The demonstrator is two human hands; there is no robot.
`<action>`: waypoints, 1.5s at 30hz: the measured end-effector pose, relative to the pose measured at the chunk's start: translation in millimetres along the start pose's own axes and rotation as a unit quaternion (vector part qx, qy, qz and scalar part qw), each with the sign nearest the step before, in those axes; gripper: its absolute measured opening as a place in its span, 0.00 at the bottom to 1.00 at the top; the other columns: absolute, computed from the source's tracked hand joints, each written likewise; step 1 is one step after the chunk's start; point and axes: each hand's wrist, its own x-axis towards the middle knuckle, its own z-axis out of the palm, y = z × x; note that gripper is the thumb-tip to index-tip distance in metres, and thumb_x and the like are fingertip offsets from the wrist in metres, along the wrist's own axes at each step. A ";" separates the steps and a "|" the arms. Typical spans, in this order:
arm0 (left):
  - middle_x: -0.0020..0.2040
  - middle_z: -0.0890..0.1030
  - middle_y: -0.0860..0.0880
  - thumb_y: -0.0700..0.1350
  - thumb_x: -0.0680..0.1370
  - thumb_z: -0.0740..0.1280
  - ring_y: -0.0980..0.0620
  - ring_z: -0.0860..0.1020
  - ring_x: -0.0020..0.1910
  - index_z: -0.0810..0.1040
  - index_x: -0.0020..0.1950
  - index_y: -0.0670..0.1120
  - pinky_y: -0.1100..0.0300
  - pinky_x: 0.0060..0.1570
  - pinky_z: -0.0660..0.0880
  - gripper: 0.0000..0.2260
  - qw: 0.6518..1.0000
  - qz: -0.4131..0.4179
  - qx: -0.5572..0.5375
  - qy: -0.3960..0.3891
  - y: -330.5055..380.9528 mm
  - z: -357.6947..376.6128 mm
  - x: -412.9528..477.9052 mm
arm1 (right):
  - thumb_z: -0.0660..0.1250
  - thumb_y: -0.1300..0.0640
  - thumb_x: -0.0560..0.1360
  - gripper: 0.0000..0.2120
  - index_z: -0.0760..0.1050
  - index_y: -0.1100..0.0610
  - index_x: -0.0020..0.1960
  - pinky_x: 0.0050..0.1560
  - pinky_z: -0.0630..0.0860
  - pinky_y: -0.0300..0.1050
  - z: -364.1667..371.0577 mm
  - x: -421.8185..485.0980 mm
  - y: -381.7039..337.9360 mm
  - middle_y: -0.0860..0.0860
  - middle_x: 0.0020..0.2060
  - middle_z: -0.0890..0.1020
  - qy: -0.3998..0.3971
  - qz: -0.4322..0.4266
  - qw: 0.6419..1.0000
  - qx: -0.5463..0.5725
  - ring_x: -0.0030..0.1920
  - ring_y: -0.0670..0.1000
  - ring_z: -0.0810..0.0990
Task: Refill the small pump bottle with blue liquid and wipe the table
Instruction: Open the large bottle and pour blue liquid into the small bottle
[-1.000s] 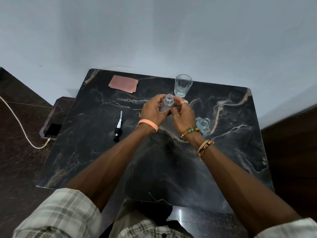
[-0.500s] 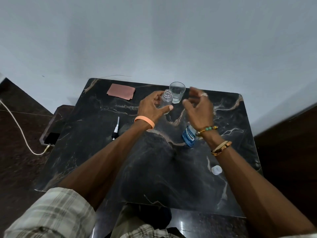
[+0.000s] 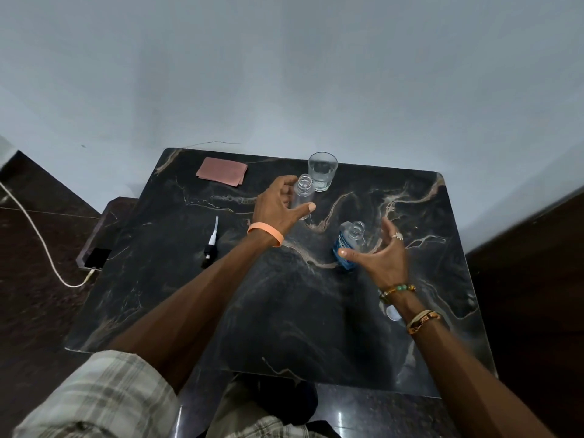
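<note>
One pale grey wall [image 3: 284,74] behind, dark floor [image 3: 31,311] both sides. Black veined marble desk [image 3: 284,311]. Left hand [image 3: 278,205], grip clamped on small pump bottle [image 3: 302,192], far centre beside glass [image 3: 322,170]. Right hand [image 3: 385,257], grip apart beside open blue-liquid bottle [image 3: 350,240], right. Pink cloth [image 3: 222,170] far left; pump head [image 3: 211,245] left.

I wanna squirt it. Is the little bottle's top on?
Off: the small bottle has a bare neck; the pump lies on the table.
</note>
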 end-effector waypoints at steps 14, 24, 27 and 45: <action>0.55 0.81 0.49 0.47 0.66 0.79 0.51 0.80 0.52 0.75 0.57 0.50 0.57 0.52 0.79 0.23 0.999 -0.041 -0.007 0.018 1.5 -10.9 -13.8 | 0.79 0.45 0.63 0.30 0.74 0.49 0.63 0.45 0.81 0.46 50.5 -1.9 43.4 0.45 0.50 0.82 0.046 0.053 0.997 0.020 0.48 0.47 0.82; 0.52 0.82 0.53 0.46 0.64 0.80 0.55 0.81 0.50 0.76 0.54 0.54 0.55 0.53 0.80 0.23 0.998 -0.055 -0.029 0.027 4.7 -26.9 2.9 | 0.76 0.44 0.67 0.23 0.77 0.48 0.60 0.48 0.82 0.51 56.1 0.7 31.3 0.43 0.48 0.83 0.048 0.041 0.997 0.045 0.48 0.45 0.82; 0.51 0.82 0.55 0.49 0.63 0.81 0.57 0.80 0.49 0.74 0.52 0.59 0.59 0.51 0.80 0.23 0.999 -0.040 -0.021 0.023 10.6 -33.4 17.7 | 0.77 0.48 0.67 0.21 0.77 0.49 0.58 0.47 0.82 0.52 55.5 2.1 12.0 0.46 0.47 0.84 0.055 0.036 0.995 0.072 0.47 0.46 0.83; 0.51 0.77 0.59 0.54 0.65 0.78 0.58 0.78 0.46 0.72 0.55 0.59 0.76 0.40 0.69 0.23 0.993 0.110 -0.033 -0.005 108.9 -100.2 121.1 | 0.75 0.47 0.69 0.22 0.70 0.48 0.58 0.45 0.75 0.28 9.9 40.4 -233.1 0.47 0.55 0.80 0.136 -0.169 0.976 -0.029 0.49 0.44 0.80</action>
